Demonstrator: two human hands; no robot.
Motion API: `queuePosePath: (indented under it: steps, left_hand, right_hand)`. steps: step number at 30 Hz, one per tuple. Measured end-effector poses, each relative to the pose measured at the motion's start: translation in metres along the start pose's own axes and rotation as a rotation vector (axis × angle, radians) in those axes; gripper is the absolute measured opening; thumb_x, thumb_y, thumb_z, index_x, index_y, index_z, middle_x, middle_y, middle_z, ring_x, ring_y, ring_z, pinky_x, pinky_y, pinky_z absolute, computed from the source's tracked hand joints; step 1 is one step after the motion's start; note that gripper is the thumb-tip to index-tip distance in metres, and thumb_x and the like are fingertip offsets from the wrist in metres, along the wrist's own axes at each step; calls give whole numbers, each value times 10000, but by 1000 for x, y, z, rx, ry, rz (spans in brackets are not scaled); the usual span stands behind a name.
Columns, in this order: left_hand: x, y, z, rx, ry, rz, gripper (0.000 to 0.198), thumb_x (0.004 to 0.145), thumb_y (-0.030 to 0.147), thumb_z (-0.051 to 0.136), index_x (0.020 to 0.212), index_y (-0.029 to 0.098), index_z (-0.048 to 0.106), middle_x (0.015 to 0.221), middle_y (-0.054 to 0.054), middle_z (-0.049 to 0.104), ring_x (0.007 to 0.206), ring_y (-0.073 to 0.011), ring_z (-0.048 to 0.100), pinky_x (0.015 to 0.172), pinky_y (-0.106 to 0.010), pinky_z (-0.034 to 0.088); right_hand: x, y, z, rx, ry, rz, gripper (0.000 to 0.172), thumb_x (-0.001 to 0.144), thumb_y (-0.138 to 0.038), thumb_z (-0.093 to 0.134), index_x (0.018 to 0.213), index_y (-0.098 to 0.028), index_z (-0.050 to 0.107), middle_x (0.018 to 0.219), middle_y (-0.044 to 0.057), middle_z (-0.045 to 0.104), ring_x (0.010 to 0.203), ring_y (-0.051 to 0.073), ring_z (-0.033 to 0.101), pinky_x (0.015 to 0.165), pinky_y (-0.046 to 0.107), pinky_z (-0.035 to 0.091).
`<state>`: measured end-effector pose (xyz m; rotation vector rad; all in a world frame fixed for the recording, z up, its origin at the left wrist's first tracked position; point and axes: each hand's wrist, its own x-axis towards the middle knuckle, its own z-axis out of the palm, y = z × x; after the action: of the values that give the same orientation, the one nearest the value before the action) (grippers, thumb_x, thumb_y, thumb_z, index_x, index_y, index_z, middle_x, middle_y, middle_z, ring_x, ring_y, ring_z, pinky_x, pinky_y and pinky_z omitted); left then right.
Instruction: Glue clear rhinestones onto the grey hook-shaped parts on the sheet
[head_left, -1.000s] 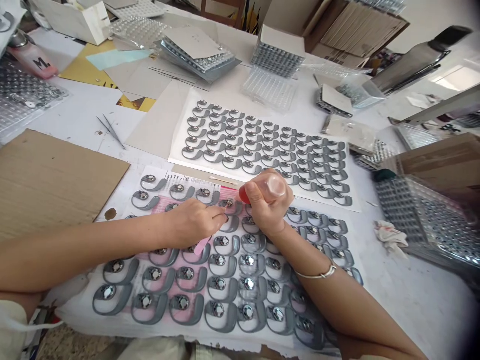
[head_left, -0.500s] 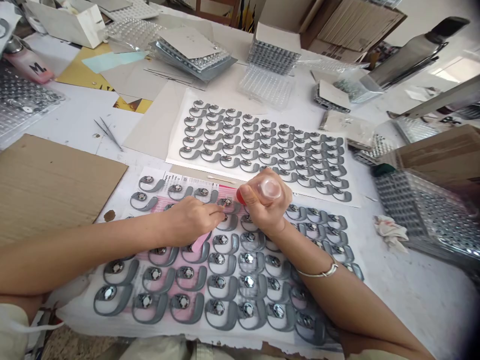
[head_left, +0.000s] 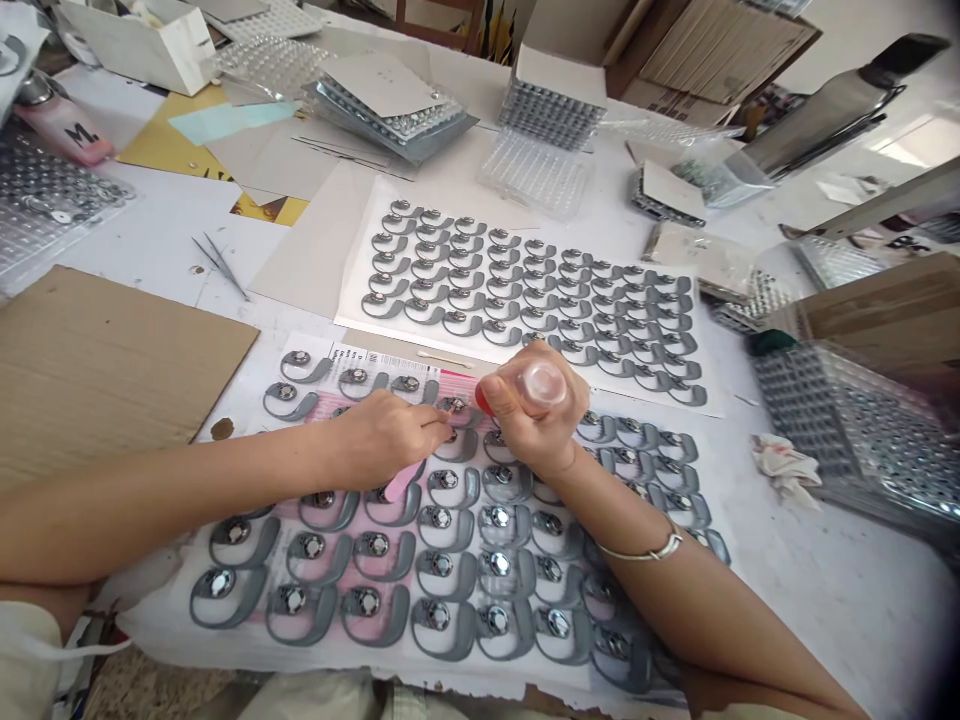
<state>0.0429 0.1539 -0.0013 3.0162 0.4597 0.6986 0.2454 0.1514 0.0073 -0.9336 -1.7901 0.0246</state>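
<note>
My right hand (head_left: pixel 538 425) is wrapped round a clear squeeze bottle (head_left: pixel 544 385), tipped over with its red nozzle end (head_left: pixel 484 397) pointing left. My left hand (head_left: pixel 379 438) is closed in a pinch on a slim pink stick, whose flat, rounded end (head_left: pixel 403 483) sticks out below the palm. By the fingertips and the nozzle lies a grey curved piece with a round silver stone (head_left: pixel 456 405). Rows of similar grey pieces (head_left: pixel 442 615) lie on a white and pink sheet (head_left: pixel 300 345) under both forearms. My fingers hide part of the stick.
Behind my hands, a second white sheet (head_left: pixel 352 312) bears more grey pieces. Tweezers (head_left: pixel 221 267) and a cardboard sheet (head_left: pixel 112 370) lie to the left. A cotton swab (head_left: pixel 444 359) rests between the sheets. At right are a crumpled tissue (head_left: pixel 785 468) and stone-filled trays (head_left: pixel 885 430).
The whole view has shifted slightly to the right. Both hands keep their hold on the stick and the bottle, in nearly the same place over the sheet.
</note>
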Motion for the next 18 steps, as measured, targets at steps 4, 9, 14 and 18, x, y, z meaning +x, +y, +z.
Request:
queuePosePath:
  steps: [4, 9, 14, 18]
  left_hand:
    - [-1, -1, 0, -55, -51, -27, 219, 881, 63, 459, 951, 94, 665, 959, -117, 719, 677, -155, 684, 487, -232, 536]
    - [0, -6, -1, -175, -96, -83, 200, 887, 110, 496, 991, 125, 666, 925, -97, 723, 781, -167, 696, 609, -237, 574]
    - [2, -12, -2, -275, -93, -116, 190, 899, 173, 519, 996, 142, 680, 931, -91, 730, 815, -181, 697, 658, -259, 576]
    - [3, -16, -5, -392, -86, -149, 221, 896, 173, 534, 1061, 160, 679, 959, -72, 738, 835, -176, 703, 695, -255, 574]
  right_hand:
    - [0, -1, 0, -1, -7, 17, 170, 837, -242, 626, 701, -211, 530, 589, -4, 538, 527, 139, 496, 479, 321, 424]
    - [-1, -1, 0, -5, -8, 25, 175, 838, -257, 628, 703, -215, 525, 596, -2, 543, 530, 138, 493, 485, 325, 425]
    - [-1, -2, 0, 20, -12, 17, 135, 831, -214, 637, 739, -216, 539, 620, -11, 538, 547, 135, 495, 503, 325, 430]
    - [0, -4, 0, 44, -14, 26, 137, 835, -207, 637, 740, -236, 542, 621, -10, 537, 546, 150, 500, 490, 342, 434]
